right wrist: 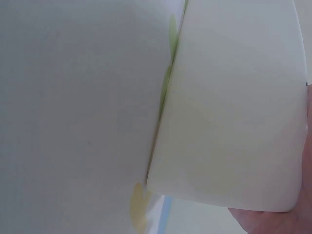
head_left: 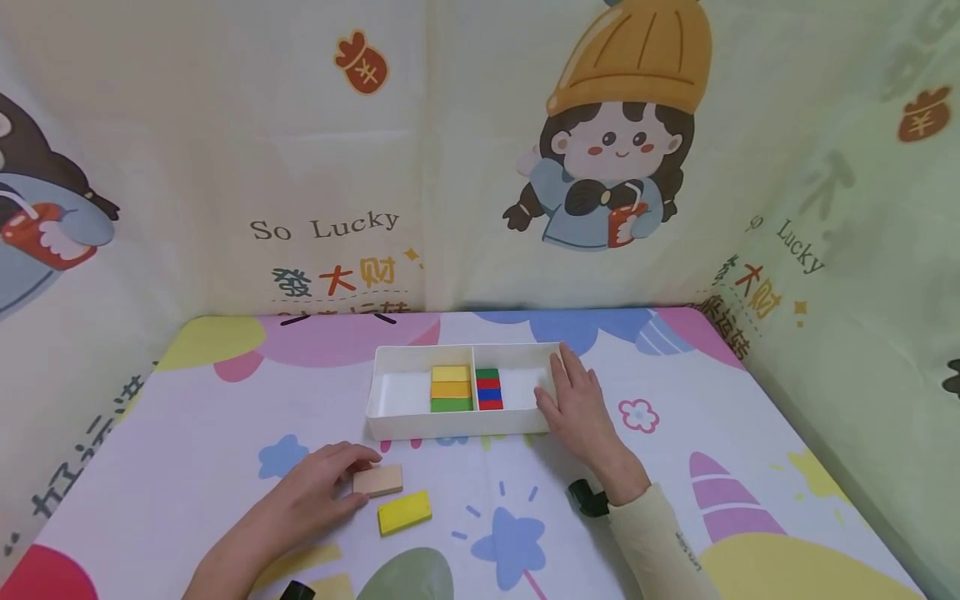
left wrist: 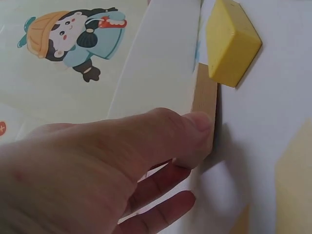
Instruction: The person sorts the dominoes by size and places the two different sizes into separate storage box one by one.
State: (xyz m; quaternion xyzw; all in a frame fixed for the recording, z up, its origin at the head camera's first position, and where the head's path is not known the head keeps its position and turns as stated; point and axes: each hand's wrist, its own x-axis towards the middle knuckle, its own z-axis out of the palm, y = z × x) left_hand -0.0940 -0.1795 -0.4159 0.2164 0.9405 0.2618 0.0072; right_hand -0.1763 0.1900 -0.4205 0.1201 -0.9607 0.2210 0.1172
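While the left hand pinches the wooden block, a yellow block just beside (right hand flat against the white tray).

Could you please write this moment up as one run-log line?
left hand: grips plain wooden block on mat | right hand: rests on white tray end | yellow block: loose beside it

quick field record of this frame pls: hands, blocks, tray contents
left hand: grips the plain wooden block on the mat
right hand: fingers straight, rests against the right end of the white tray
loose block: yellow block on the mat, just in front of the wooden one
tray left compartment: yellow, orange, green blocks in a row
tray right compartment: green, red, blue, red blocks
surface: patterned mat
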